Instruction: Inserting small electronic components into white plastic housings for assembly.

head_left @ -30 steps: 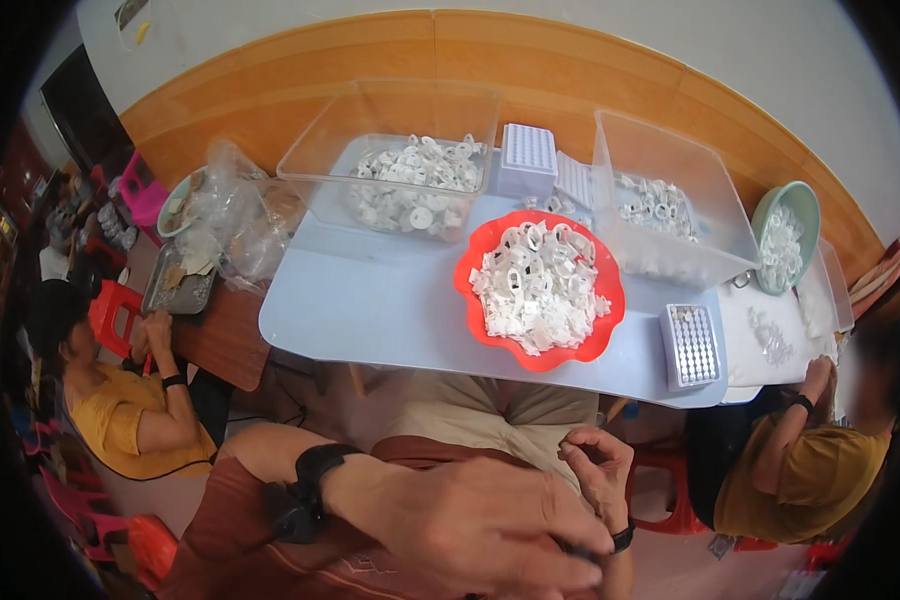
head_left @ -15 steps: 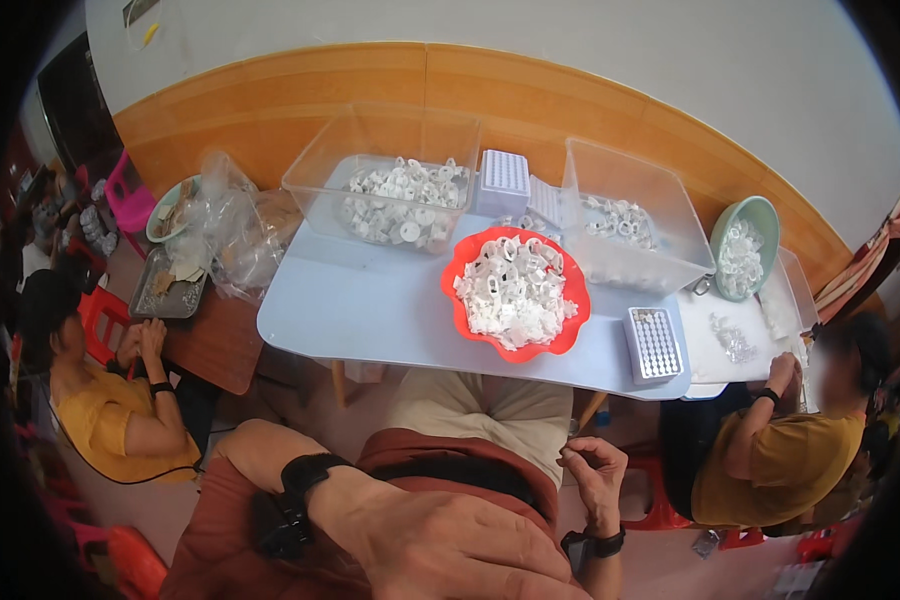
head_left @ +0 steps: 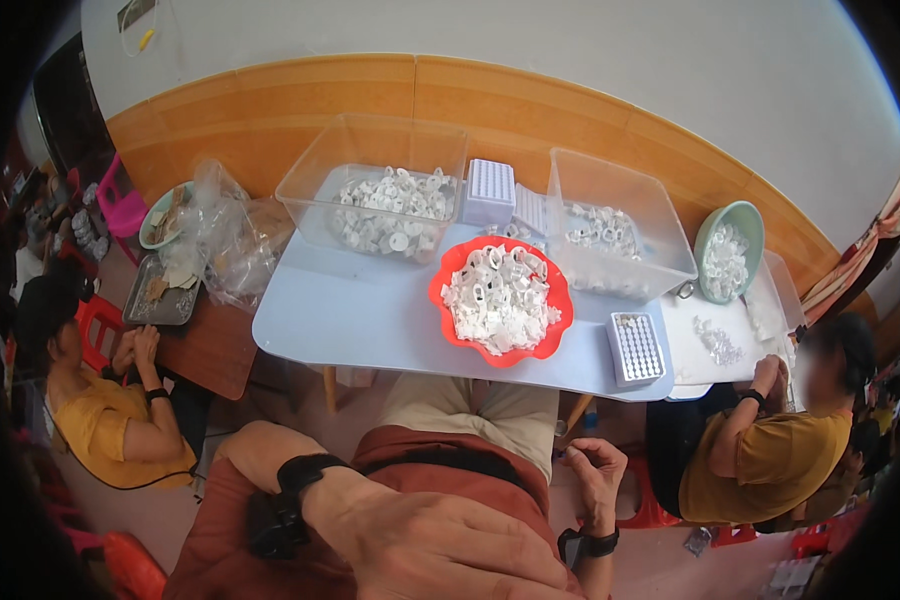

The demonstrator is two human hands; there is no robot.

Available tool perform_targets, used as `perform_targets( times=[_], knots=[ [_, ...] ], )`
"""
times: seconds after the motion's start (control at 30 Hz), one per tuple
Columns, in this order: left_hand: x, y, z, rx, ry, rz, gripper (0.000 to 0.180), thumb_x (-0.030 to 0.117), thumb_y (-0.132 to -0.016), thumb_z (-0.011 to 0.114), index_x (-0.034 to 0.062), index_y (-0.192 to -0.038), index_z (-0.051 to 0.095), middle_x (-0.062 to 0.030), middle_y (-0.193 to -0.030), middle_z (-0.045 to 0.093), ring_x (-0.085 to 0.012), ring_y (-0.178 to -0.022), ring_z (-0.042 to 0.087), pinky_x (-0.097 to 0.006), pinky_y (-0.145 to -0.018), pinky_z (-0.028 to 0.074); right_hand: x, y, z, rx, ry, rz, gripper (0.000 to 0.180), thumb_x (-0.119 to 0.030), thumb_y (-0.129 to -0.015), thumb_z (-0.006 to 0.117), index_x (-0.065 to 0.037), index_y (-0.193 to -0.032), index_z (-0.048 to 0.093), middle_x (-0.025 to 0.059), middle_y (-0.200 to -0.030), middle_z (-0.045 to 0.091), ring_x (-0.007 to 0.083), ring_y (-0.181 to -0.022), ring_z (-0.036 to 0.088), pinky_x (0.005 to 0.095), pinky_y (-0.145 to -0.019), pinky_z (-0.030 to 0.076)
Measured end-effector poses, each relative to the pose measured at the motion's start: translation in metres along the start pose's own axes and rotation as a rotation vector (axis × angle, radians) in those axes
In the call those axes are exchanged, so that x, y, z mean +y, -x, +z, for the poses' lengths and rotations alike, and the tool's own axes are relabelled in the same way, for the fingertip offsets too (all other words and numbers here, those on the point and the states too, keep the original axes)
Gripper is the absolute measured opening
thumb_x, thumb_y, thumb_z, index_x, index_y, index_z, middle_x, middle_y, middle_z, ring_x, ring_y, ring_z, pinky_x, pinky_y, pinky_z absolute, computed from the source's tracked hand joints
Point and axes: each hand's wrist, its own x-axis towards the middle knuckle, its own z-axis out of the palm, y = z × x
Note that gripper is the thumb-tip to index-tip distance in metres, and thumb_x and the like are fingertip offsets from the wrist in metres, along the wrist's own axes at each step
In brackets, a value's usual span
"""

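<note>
Head view looks down at a pale blue table (head_left: 370,325) with a red bowl (head_left: 450,275) heaped with small white plastic rings, sitting near the table's near edge, right of middle. Just right of it sits a small white grid tray (head_left: 635,348). Two clear tubs (head_left: 370,205) of the same white parts stand at the far side.

Left hand (head_left: 450,545) is huge in the near foreground, back toward the camera, black watch on the wrist; its fingers run off the bottom edge, so I can't tell if it's pinching anything. Right hand (head_left: 598,475) is raised over the lap, fingers curled loosely inward, maybe around something tiny, too small to say for sure.

Neither hand is over the table; both are well apart from the bowl. My take: work closer to the bowl and tray, keep both hands above the tabletop, so any dropped ring lands there and not on the lap or floor. Two other people sit low at the left and right.
</note>
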Motion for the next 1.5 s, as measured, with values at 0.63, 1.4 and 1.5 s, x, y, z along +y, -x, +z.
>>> perform_targets(
  times=[0.63, 1.4, 1.5],
  knots=[
    [-0.035, 0.003, -0.053, -0.348, -0.072, -0.242, 0.026, 0.013, -0.083, 0.083, 0.0022, -0.104, 0.073, -0.0205, -0.113, 0.071, -0.0303, -0.086, 0.072, -0.038, -0.071, 0.060, 0.002, -0.010, -0.006, 0.057, -0.005, 0.058, 0.012, -0.001, -0.089, 0.073, 0.004, -0.100, 0.071, 0.0071, -0.087, 0.072, 0.0147, -0.076, 0.070, 0.0271, -0.074, 0.057],
    [-0.192, 0.150, -0.122, -0.511, -1.156, -0.635, 0.017, 0.009, -0.084, 0.074, 0.0061, -0.100, 0.072, -0.0120, -0.113, 0.064, -0.0315, -0.104, 0.063, -0.041, -0.085, 0.054, 0.008, -0.003, -0.015, 0.122, -0.012, 0.081, 0.009, 0.001, -0.088, 0.072, 0.003, -0.096, 0.071, 0.0072, -0.083, 0.072, 0.0133, -0.073, 0.069, 0.0269, -0.071, 0.057],
    [-0.190, 0.148, -0.120, -0.502, -1.118, -0.643, 0.015, 0.009, -0.084, 0.074, 0.0056, -0.099, 0.072, -0.0122, -0.111, 0.065, -0.0317, -0.102, 0.063, -0.041, -0.084, 0.054, 0.014, -0.002, -0.018, 0.131, -0.002, 0.089, 0.009, 0.001, -0.088, 0.073, 0.003, -0.096, 0.071, 0.0071, -0.083, 0.072, 0.0133, -0.073, 0.069, 0.0268, -0.071, 0.057]
  ],
)
